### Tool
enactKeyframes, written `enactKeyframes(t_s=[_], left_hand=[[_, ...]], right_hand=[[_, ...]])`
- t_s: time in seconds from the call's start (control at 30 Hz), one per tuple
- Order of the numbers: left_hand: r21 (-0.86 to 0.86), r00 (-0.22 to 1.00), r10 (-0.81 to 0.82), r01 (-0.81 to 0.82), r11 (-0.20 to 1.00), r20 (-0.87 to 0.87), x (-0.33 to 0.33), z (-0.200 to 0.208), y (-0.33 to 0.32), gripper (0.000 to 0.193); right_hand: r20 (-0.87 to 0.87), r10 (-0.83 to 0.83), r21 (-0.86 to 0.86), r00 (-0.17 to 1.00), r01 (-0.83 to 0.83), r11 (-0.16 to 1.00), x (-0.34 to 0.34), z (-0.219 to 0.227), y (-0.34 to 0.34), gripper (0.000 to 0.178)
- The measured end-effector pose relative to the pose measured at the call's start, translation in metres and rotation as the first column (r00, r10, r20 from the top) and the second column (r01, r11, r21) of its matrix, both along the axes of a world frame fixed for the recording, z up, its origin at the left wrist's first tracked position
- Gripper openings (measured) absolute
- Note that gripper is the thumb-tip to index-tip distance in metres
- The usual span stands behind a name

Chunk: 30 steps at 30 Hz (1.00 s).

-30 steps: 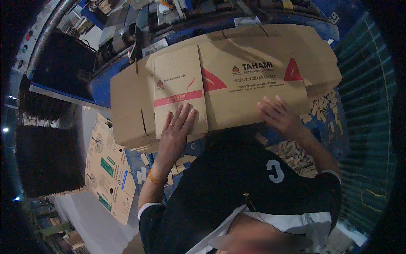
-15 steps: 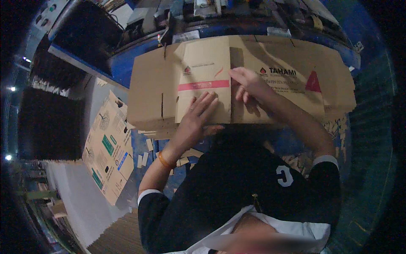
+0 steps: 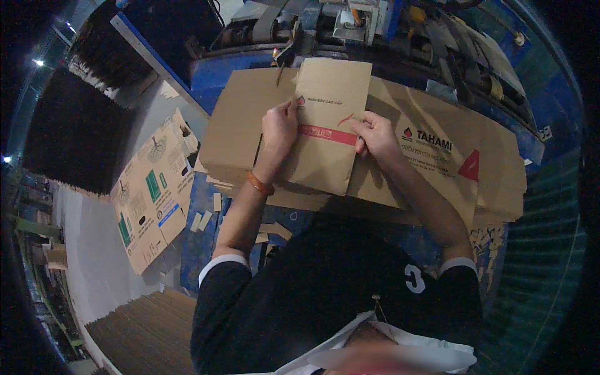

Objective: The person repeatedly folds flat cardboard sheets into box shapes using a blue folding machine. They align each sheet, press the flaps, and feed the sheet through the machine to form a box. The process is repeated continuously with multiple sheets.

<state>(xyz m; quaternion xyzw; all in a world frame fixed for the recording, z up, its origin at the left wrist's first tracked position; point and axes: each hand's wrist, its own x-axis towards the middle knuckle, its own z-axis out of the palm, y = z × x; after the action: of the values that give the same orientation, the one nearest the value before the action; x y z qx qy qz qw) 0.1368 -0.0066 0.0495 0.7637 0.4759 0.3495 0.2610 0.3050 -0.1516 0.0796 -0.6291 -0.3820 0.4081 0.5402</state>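
Observation:
A flat, folded cardboard box with a red stripe and a small flame mark lies over a stack of printed cardboard sheets. At its left edge, my left hand is closed, thumb and fingers pinching the board. My right hand pinches the opposite edge beside the red stripe. The folded piece is tilted a little off the stack, and a shadow falls to its right. To the right shows a printed sheet with a red triangle.
A machine with dark rollers stands beyond the stack. At the left, printed cardboard with green blocks lies on the grey floor. Cardboard scraps litter the blue surface near me. Further stacked board sits at the lower left.
My left hand has gone from lying flat on the cardboard to pinching its left edge. My right hand has shifted lower along the right edge. The view has turned slightly.

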Motion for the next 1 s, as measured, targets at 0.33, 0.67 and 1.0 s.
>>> enactKeyframes(t_s=[0.33, 0.67, 1.0], left_hand=[[-0.262, 0.993, -0.045, 0.072, 0.962, 0.109, -0.001, 0.003, 0.009, 0.026], [0.134, 0.987, -0.01, 0.032, 0.99, -0.163, 0.006, 0.004, 0.005, 0.02], [0.09, 0.943, -0.096, 0.131, 0.987, -0.32, 0.006, 0.009, 0.017, 0.025]], right_hand=[[0.22, 0.043, -0.119, 0.975, -0.017, 0.993, 0.01, -0.004, 0.02, 0.02], [0.786, 0.037, -0.153, 0.617, 0.137, 0.979, 0.046, 0.016, -0.005, 0.047], [0.677, 0.167, -0.271, 0.717, 0.033, 0.962, 0.062, 0.004, -0.002, 0.039]])
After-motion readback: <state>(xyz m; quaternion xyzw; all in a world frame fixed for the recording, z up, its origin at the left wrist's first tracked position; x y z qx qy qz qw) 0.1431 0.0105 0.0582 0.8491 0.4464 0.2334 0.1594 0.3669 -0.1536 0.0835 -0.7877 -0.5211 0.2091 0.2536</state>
